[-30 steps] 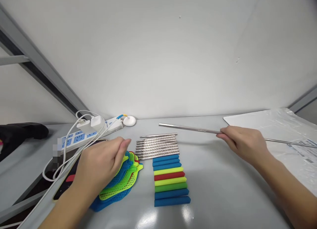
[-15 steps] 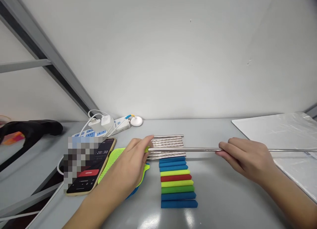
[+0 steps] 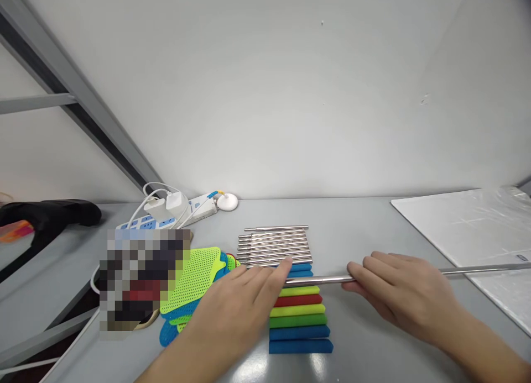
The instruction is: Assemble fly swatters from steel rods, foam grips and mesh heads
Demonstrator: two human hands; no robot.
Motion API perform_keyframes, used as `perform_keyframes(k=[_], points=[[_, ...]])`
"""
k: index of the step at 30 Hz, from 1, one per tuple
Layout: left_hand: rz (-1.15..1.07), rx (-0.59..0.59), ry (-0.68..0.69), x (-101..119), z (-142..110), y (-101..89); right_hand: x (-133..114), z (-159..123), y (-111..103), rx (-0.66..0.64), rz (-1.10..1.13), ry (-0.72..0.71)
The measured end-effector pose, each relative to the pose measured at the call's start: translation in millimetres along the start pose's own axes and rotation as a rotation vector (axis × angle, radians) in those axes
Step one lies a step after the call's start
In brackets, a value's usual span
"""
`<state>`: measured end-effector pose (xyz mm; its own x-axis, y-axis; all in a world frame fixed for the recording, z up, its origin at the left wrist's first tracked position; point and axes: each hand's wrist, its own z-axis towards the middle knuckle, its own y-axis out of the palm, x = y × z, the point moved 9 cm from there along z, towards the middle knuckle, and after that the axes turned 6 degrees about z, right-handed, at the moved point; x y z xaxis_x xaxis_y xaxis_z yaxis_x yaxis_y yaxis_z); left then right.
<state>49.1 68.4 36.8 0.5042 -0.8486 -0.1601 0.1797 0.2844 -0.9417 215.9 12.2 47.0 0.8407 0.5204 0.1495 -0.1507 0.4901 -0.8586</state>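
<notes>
A long, thin telescopic metal rod runs across in front of me and leaves the view at the right edge. My left hand is closed around its thicker left part, and that end is hidden under the fingers. Farther right, my right hand grips the same rod with fingers and thumb. Below the rod lies a column of coloured handle sleeves in blue, green, yellow and red. Several shorter metal rods lie side by side just beyond. Perforated plastic fly swatter heads, yellow-green and blue, are stacked left of my left hand, partly covered by it.
A power strip with white chargers and cables stands by the wall, beside a round white object. A phone, mostly blurred out, lies at left. A plastic-wrapped white board lies at right; a black object sits far left.
Both hands and the rod have come lower, nearer to me. My left hand has moved right, uncovering more swatter heads and the left ends of the short rods. Both hands still grip the rod.
</notes>
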Motion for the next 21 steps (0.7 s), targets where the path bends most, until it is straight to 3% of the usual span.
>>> perform_keyframes(k=[5,9,14,18,21], points=[[0.055,0.011,0.094,40,-4,5.0,-38,10,13,-0.106,0.1,-0.025],[0.03,-0.076,0.071,43,-2,22.2,-41,15,25,-0.146,0.146,0.0],[-0.002,-0.136,-0.05,-2,3,18.3,3,7,23,-0.101,0.104,0.08],[0.025,0.015,-0.157,-45,-3,-10.8,45,-8,8,-0.021,0.093,0.18],[-0.098,0.136,-0.173,-55,-8,-25.6,46,-13,5,-0.014,0.142,0.178]])
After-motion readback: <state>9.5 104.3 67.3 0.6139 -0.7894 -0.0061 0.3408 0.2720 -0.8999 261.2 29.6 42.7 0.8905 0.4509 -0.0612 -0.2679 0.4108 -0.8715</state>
